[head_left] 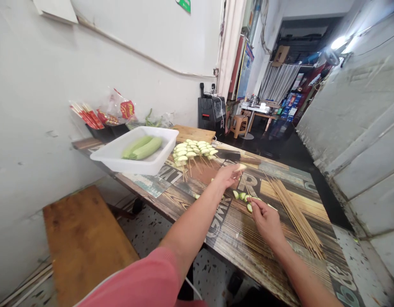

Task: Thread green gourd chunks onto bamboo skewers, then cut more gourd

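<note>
My left hand (229, 175) is stretched over the table and pinches a pale vegetable slice with a thin skewer (244, 184) running down from it. Nearer to me, my right hand (264, 218) rests on the table, its fingers closed on a green slice (249, 207). A few loose cut slices (241, 195) lie between the two hands. Behind them is a pile of finished skewers (193, 152) loaded with green-and-white slices.
A white tub (120, 160) with two whole green gourds (142, 148) stands at the left of the patterned table (280, 260). Bare bamboo sticks (295, 215) lie at the right. A cleaver (237, 156) and a cutting board (193, 133) are behind. A wooden bench (81, 238) stands at the left.
</note>
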Tool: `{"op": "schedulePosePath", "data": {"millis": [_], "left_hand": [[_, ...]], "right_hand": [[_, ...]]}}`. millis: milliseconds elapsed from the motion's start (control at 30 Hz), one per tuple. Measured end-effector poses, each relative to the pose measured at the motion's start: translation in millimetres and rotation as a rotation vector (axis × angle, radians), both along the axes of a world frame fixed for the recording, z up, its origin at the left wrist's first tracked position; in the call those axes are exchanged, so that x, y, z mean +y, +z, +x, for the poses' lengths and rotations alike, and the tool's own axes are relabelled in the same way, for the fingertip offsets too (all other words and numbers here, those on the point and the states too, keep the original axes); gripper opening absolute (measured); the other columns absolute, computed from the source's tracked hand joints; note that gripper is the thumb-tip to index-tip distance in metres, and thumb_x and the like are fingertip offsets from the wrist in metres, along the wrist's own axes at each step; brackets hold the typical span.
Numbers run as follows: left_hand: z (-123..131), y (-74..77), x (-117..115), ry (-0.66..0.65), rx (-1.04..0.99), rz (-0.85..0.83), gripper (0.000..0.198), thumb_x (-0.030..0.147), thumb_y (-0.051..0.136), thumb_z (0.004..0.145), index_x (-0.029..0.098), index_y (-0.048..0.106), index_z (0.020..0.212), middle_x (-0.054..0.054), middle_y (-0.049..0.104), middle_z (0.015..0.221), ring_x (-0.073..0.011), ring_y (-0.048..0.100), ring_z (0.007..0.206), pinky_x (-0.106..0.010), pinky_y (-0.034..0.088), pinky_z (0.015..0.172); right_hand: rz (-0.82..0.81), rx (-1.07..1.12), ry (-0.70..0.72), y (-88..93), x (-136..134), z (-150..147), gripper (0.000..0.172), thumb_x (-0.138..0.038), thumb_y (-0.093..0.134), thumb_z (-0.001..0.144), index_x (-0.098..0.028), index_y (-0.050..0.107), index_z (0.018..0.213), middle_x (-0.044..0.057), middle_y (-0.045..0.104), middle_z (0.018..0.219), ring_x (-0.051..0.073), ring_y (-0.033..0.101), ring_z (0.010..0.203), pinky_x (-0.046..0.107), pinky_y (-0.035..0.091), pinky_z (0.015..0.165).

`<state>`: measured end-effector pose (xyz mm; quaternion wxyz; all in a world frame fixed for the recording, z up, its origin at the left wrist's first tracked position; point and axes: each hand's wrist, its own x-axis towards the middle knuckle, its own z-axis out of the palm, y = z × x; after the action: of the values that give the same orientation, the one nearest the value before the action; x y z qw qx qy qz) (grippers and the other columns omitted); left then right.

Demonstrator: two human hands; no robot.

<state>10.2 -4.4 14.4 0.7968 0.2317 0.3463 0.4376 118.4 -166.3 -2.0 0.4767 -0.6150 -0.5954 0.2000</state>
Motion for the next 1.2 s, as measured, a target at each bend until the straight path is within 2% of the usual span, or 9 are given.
{"op": "schedulePosePath", "data": {"millis": [200,333,433,567,700,833,967,1100,1200], "left_hand": [[1.9,3.5,-3.3,-0.013,0.024,-0.011,0.008,0.015,0.066,0.078,0.009,0.063,0.075,-0.007,0.066,0.066,-0.0066,0.052,0.050,-0.016,0.040,0.048],[4.1,7.6,-7.8,-0.012,0.054,0.007,0.011,0.012,0.061,0.081,0.009,0.062,0.071,-0.006,0.064,0.062,-0.0057,0.052,0.048,-0.016,0.039,0.048],[5.0,7.2,-8.3,-0.013,0.057,0.029,0.008,0.012,0.062,0.080,0.008,0.063,0.073,-0.007,0.066,0.066,-0.0051,0.052,0.048,-0.015,0.038,0.046],[4.4,2.8,-6.1,-0.011,0.052,0.029,0.006,0.014,0.067,0.077,0.009,0.064,0.076,-0.008,0.067,0.069,-0.0054,0.053,0.048,-0.014,0.038,0.043],[4.8,-2.9,-2.3,0.007,0.003,0.001,0.008,0.014,0.065,0.078,0.009,0.063,0.073,-0.007,0.065,0.065,-0.0068,0.056,0.049,-0.014,0.042,0.045],[6.5,-5.1,-1.2,0.055,0.002,-0.004,0.012,0.012,0.064,0.078,0.008,0.063,0.067,-0.007,0.064,0.061,-0.0068,0.055,0.046,-0.014,0.043,0.044],[9.2,-4.8,-3.8,0.108,0.020,0.014,0.010,0.010,0.064,0.078,0.008,0.063,0.068,-0.007,0.063,0.059,-0.0074,0.055,0.045,-0.014,0.042,0.043],[11.5,-4.7,-5.9,0.143,0.038,0.008,0.010,0.010,0.062,0.079,0.009,0.061,0.069,-0.006,0.062,0.056,-0.0079,0.054,0.044,-0.015,0.041,0.042],[10.5,-3.3,-7.2,0.141,0.034,-0.027,0.012,0.009,0.062,0.079,0.010,0.058,0.068,-0.004,0.060,0.054,-0.0073,0.054,0.043,-0.014,0.041,0.042]], "right_hand": [[-0.064,0.082,-0.009,-2.3,-0.9,-2.3,0.044,-0.047,0.049,0.079,-0.013,0.069,0.099,0.002,0.058,0.058,0.014,0.047,0.051,0.025,0.035,0.049],[-0.137,0.202,-0.002,-4.0,-0.3,-4.9,0.048,-0.050,0.050,0.077,-0.011,0.066,0.100,-0.004,0.042,0.048,0.010,0.032,0.043,0.023,0.023,0.043],[-0.144,0.285,0.012,-4.8,1.9,-6.4,0.045,-0.051,0.052,0.075,-0.012,0.065,0.096,-0.007,0.034,0.046,0.009,0.028,0.042,0.023,0.020,0.042],[-0.153,0.484,0.061,-7.2,6.1,-5.4,0.044,-0.054,0.060,0.071,-0.014,0.063,0.091,-0.009,0.033,0.044,0.007,0.028,0.039,0.021,0.020,0.039],[-0.344,0.775,0.213,-9.9,10.0,-1.2,0.048,-0.059,0.063,0.067,-0.018,0.058,0.090,-0.013,0.033,0.042,0.003,0.019,0.026,0.019,0.015,0.028],[-0.325,0.839,0.224,-12.9,14.4,1.2,0.044,-0.056,0.070,0.062,-0.018,0.057,0.081,-0.011,0.042,0.045,0.002,0.023,0.026,0.017,0.020,0.026],[-0.253,0.540,0.059,-15.2,17.8,4.0,0.039,-0.055,0.062,0.068,-0.017,0.059,0.077,-0.005,0.051,0.049,0.005,0.029,0.028,0.020,0.022,0.029],[-0.074,-0.192,-0.110,-8.9,14.1,6.2,0.025,-0.035,0.047,0.080,-0.018,0.064,0.072,0.004,0.061,0.056,0.015,0.054,0.049,0.024,0.036,0.048],[-0.037,-0.613,-0.194,-1.3,10.8,3.4,0.025,-0.022,0.043,0.081,-0.019,0.062,0.066,0.008,0.064,0.062,0.016,0.058,0.056,0.024,0.034,0.053]]}}
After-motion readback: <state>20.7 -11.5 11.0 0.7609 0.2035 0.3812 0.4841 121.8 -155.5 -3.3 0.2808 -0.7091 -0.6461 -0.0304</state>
